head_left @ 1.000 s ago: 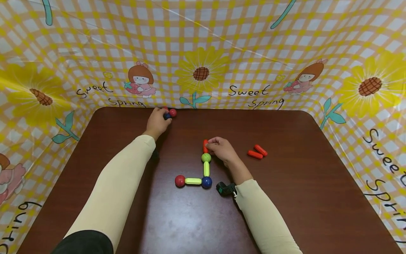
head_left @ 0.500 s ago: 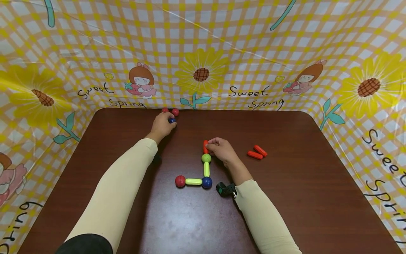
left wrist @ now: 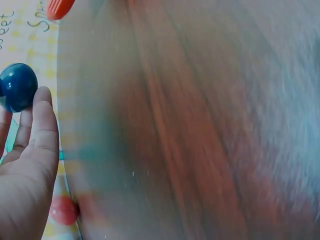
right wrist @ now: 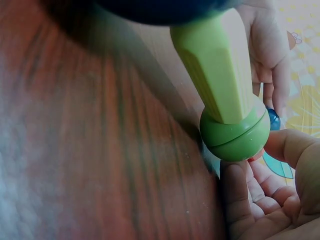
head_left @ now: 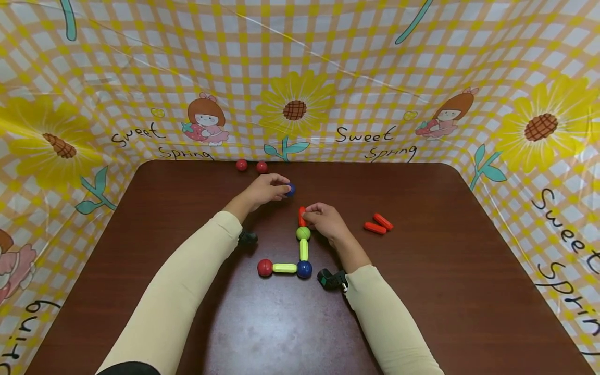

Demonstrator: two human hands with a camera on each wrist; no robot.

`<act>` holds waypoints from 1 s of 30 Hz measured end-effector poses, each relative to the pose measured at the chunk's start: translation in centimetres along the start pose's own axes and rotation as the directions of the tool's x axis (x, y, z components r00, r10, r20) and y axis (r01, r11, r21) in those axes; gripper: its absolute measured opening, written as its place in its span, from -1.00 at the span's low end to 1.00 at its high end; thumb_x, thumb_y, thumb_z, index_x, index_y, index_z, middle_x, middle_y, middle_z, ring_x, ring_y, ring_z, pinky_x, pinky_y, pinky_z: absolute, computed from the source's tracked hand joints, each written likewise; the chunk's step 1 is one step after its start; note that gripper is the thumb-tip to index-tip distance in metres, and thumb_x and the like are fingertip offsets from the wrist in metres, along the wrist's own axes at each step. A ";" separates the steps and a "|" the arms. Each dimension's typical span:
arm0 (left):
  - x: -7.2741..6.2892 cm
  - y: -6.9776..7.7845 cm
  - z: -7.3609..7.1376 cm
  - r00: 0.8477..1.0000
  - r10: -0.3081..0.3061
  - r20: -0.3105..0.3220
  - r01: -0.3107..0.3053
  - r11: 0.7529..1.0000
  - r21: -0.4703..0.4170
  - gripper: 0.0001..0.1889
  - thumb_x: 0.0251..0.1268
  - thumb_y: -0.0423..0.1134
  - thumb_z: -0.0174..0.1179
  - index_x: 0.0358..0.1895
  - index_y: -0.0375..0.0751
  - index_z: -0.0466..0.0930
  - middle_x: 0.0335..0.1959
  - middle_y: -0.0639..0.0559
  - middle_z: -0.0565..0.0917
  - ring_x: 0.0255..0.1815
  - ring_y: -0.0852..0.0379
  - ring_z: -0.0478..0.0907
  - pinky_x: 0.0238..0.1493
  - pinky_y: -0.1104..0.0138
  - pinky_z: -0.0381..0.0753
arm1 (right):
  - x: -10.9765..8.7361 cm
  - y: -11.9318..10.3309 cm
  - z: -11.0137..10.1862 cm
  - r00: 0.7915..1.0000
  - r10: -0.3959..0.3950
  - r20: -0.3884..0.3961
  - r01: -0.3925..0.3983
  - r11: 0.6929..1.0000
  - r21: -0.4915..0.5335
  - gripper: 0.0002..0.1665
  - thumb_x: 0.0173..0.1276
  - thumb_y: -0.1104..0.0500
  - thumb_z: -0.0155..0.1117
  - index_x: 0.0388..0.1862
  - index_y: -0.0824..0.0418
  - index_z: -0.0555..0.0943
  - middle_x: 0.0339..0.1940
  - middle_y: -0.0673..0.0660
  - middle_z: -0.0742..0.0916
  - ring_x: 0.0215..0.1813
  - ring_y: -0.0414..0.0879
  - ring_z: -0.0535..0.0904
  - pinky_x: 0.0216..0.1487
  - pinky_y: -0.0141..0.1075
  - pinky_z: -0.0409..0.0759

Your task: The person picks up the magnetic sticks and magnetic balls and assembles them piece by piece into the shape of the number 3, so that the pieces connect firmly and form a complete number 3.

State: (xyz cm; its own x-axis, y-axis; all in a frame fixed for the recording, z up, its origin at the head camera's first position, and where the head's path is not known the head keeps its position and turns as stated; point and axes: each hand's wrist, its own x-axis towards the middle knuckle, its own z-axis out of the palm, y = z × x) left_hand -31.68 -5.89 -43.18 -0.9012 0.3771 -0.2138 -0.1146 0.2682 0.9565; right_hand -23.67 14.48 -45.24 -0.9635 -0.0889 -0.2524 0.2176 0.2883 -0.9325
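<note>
While the left hand [head_left: 264, 192] pinches a blue ball [head_left: 291, 190] at the far part of the table [head_left: 445, 302], the right hand [head_left: 328, 221] grips a red rod [head_left: 302, 216] between thumb and fingers, as the head view records. Red rod: far end of an L-shaped chain, meeting the green ball [head_left: 303, 234]. Next in line: far yellow rod [head_left: 304, 250], then corner ball [head_left: 304, 269], blue. Leftward from the corner: near yellow rod [head_left: 284, 268], then end ball [head_left: 265, 267], red. Blue ball: near the red rod, apart from it. Back balls [head_left: 262, 167]: two, red, set apart along the far table edge, just before the cloth [head_left: 375, 62]. Loose rods [head_left: 375, 228]: two, red, slanted together to the right of the right hand. Cloth: yellow check, sunflowers and lettering, rising behind and along both sides.

Left wrist view: blue ball at the left hand's fingertips, cut by the frame; one red ball low by the cloth; tip of a red rod at the top edge.

Right wrist view: green ball and far yellow rod stand before the right hand, hiding all but a sliver of the red rod; corner ball, dark and blurred, blocks the top; left hand and blue ball beyond, partly covered.
</note>
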 end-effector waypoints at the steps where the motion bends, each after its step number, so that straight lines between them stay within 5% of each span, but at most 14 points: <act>1: 0.0 0.0 0.2 1.000 -0.004 0.006 0.004 1.000 -0.011 -0.65 0.45 -0.23 0.19 0.20 -0.30 0.50 0.04 -0.19 0.57 0.04 -0.09 0.61 0.08 0.22 0.57 | 0.0 0.0 0.0 1.000 0.002 -0.001 -0.002 1.000 0.002 -0.71 0.39 0.20 0.27 -0.02 0.37 0.56 -0.28 0.14 0.72 -0.29 -0.11 0.60 -0.17 -0.30 0.60; 13: 0.1 -0.3 2.1 0.997 -0.047 0.064 0.053 0.994 -0.096 -0.63 0.47 -0.25 0.17 0.25 -0.28 0.49 0.05 -0.18 0.56 0.04 -0.05 0.61 0.05 0.24 0.59 | 0.0 0.1 -0.1 1.000 0.004 -0.001 -0.004 1.000 0.001 -0.71 0.40 0.20 0.28 -0.02 0.37 0.56 -0.23 0.18 0.73 -0.27 -0.10 0.62 -0.14 -0.26 0.62; 22: 0.3 -0.1 2.8 0.996 -0.078 0.048 0.083 0.989 -0.121 -0.71 0.47 -0.27 0.16 0.13 -0.34 0.49 -0.03 -0.17 0.58 -0.03 -0.02 0.64 -0.03 0.26 0.62 | 0.1 0.1 -0.1 1.000 -0.008 0.001 0.008 1.000 0.005 -0.71 0.39 0.21 0.28 -0.03 0.38 0.56 -0.26 0.16 0.72 -0.28 -0.13 0.61 -0.17 -0.30 0.60; 30: 0.2 -0.3 3.0 0.995 -0.088 0.052 0.091 0.994 -0.055 -0.67 0.47 -0.23 0.17 0.19 -0.28 0.50 0.00 -0.16 0.58 -0.03 -0.02 0.65 -0.10 0.27 0.63 | 0.1 0.0 -0.1 1.000 -0.005 0.002 0.005 1.000 -0.013 -0.71 0.39 0.20 0.27 -0.03 0.38 0.56 -0.25 0.17 0.74 -0.30 -0.12 0.61 -0.18 -0.30 0.60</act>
State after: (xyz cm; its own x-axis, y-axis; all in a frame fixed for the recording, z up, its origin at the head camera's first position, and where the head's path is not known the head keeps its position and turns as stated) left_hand -30.58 -3.28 -44.05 -0.8644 0.3977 -0.3076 -0.2191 0.2527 0.9424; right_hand -23.73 14.56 -45.27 -0.9643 -0.0923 -0.2483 0.2108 0.3002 -0.9303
